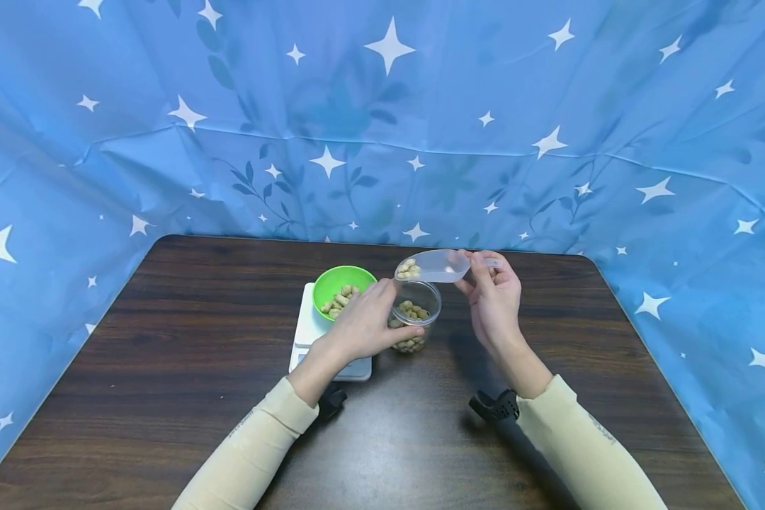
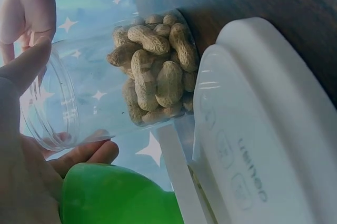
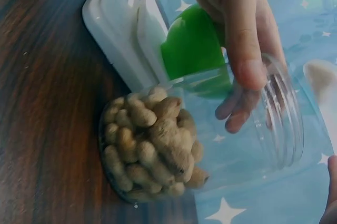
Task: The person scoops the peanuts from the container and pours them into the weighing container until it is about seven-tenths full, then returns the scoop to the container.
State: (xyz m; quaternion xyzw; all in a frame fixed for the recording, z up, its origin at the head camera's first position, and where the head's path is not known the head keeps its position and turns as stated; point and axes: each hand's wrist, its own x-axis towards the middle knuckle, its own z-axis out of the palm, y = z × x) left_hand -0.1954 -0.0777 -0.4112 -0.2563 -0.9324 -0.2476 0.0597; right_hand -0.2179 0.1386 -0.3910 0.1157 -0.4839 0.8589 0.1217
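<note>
My left hand (image 1: 368,319) grips a clear jar (image 2: 95,95) near its threaded, lidless rim, thumb on one side and fingers on the other. Unshelled peanuts (image 3: 152,147) fill the lower part of this jar, which stands upright on the table. Over its mouth, my right hand (image 1: 499,301) holds a translucent plastic scoop (image 1: 443,268) by the handle. A few peanuts (image 1: 409,269) lie at the scoop's front end, which points left. Left of the jar, a green bowl (image 1: 331,276) with peanuts in it sits on a white kitchen scale (image 1: 307,322), partly behind my left forearm.
The dark wood-grain table (image 1: 166,368) has a back edge just behind the bowl and jar. Beyond it hangs a blue curtain (image 1: 242,177) with white stars. Black straps (image 1: 497,405) circle both wrists below the cream sleeves.
</note>
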